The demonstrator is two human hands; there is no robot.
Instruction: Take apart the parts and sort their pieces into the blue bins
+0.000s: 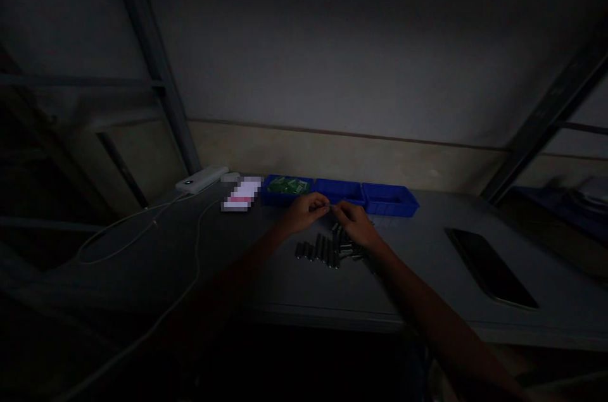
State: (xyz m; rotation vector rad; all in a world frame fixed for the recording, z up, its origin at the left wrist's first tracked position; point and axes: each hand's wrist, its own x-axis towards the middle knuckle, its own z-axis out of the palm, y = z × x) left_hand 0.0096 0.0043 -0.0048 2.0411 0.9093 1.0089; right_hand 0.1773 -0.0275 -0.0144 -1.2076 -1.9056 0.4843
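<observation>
My left hand (305, 212) and my right hand (354, 222) meet above the table, fingertips pinched together around a small thin object (329, 205) too dim to name. Both hands are closed on it. Below them lie several short dark cylinders with shiny ends (324, 251), some side by side in a row, others in a loose pile partly hidden by my right hand. Just behind my hands stand three blue bins: the left bin (278, 199) holds green packets (287, 185), while the middle bin (339, 187) is partly covered by my fingers.
The right blue bin (392, 207) stands beside the others. A dark phone-like slab (491, 268) lies on the grey table (418, 288) at right. At left are a lit, blurred screen (243, 193), a white power bank (202, 180) and trailing white cables (197, 250). Metal posts (166, 92) flank the wall.
</observation>
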